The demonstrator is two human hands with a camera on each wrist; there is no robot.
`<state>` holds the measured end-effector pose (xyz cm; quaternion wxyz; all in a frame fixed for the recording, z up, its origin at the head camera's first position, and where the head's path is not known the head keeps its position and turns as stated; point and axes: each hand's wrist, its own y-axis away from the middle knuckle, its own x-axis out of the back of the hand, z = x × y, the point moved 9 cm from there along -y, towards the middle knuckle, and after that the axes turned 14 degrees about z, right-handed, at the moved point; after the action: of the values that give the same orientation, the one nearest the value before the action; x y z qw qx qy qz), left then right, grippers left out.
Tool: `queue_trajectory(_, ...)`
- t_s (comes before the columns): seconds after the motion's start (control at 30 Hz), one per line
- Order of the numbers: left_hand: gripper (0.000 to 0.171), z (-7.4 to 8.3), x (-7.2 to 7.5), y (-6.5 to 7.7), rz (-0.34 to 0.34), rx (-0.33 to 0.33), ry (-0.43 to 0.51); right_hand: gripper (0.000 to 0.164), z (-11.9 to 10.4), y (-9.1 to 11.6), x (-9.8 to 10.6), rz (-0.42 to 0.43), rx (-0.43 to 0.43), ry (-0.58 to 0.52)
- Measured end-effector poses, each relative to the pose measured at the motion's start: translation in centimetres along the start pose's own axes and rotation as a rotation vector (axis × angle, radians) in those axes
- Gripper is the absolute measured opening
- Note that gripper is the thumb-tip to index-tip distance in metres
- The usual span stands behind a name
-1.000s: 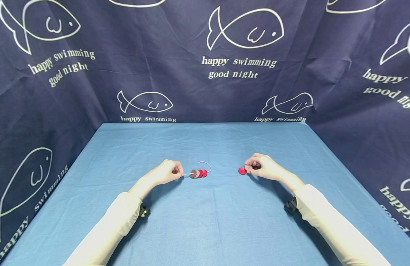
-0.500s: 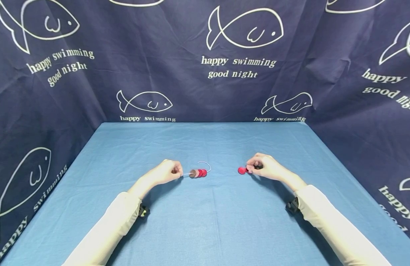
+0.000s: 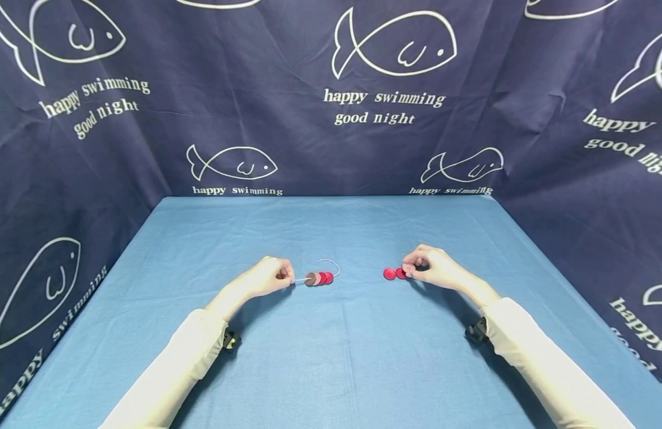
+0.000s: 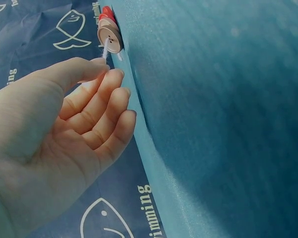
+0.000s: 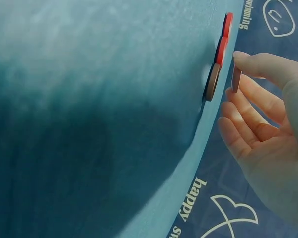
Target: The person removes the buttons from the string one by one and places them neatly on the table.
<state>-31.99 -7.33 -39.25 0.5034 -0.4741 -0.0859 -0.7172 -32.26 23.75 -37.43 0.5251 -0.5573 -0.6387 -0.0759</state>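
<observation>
My left hand [image 3: 267,276] pinches the end of a white string [image 3: 301,280] between thumb and forefinger. Threaded on that string are a brown button [image 4: 110,39], a pink one and red ones [image 3: 328,278], bunched together by the table; the string's far end curls round behind them. On the right, my right hand [image 3: 437,267] pinches a pink button [image 5: 236,79] at its edges, just above the cloth. Beneath it lie two red buttons [image 3: 389,274] and a brown button [image 5: 212,82] in a row; the brown one is hidden by the hand in the head view.
A blue cloth [image 3: 331,357] covers the table, with wrinkles running across it. Dark blue curtains [image 3: 304,119] with white fish drawings hang behind and at both sides. A small black device [image 3: 231,341] sits under each wrist.
My right hand has moved slightly right with the pink button, uncovering more of the second red button. The left hand still holds the string, almost unmoved.
</observation>
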Motion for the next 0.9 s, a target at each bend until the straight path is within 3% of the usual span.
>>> queue_trajectory(0.9,0.006,0.1,0.1,0.0,-0.009,0.003,-0.015,0.02,1.2,0.9,1.0,0.015,-0.049,0.003)
